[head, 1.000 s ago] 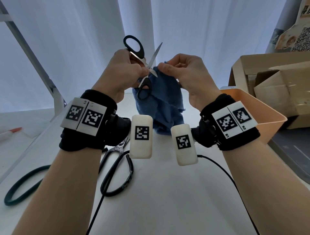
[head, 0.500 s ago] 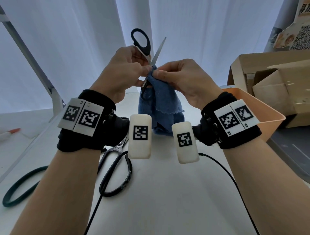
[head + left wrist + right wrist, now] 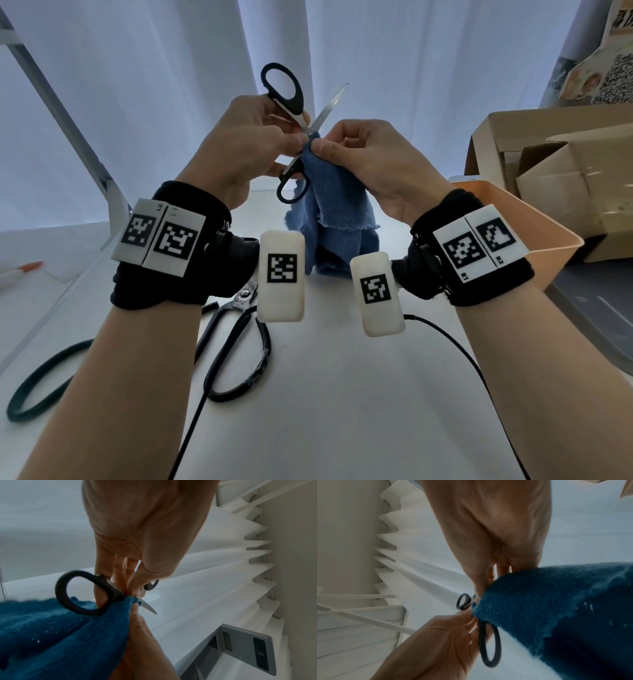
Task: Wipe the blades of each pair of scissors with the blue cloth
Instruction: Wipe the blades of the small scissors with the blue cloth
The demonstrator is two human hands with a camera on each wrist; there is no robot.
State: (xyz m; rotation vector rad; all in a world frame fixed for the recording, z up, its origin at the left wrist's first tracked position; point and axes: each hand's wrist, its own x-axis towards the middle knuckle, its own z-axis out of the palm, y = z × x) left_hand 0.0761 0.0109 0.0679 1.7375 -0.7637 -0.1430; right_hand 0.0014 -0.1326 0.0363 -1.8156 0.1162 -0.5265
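Black-handled scissors [image 3: 295,102] are held spread apart in the air by my left hand [image 3: 253,137], which grips them near the pivot. One bare blade [image 3: 330,107] points up and right. My right hand [image 3: 359,150] pinches the blue cloth [image 3: 337,212] around the other blade right at the pivot, so that blade is hidden. The cloth hangs down to the white table [image 3: 342,394]. In the left wrist view the lower handle loop [image 3: 68,592] lies over the cloth [image 3: 60,635]. In the right wrist view the cloth [image 3: 556,608] covers the fingers.
A second pair of scissors [image 3: 236,339] with big black loops lies on the table under my left wrist. A dark green loop [image 3: 37,383] lies at the left edge, an orange bin [image 3: 534,219] and cardboard boxes [image 3: 565,164] stand at the right. White curtains hang behind.
Both hands rose slightly with the scissors. My right hand slid the cloth down the blade toward the pivot, up against my left fingers.
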